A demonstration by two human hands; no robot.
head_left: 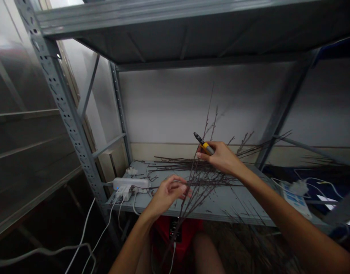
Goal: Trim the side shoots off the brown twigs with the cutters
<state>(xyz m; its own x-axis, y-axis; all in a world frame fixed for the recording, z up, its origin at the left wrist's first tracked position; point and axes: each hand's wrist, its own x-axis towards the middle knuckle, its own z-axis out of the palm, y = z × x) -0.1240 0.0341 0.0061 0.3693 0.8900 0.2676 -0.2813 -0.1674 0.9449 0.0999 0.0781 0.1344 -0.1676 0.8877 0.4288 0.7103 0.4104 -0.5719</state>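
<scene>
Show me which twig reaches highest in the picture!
It's the thin twig rising beside the yellow-and-black tool in the right hand. Its top end shows higher than all the other twigs.

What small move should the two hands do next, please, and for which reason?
Probably turn the yellow-and-black tool so its tip meets the upright twig. The right hand holds the tool close to that twig, but its tip points up and leftward, while the left hand, at the stems lower down, could steady them.
</scene>
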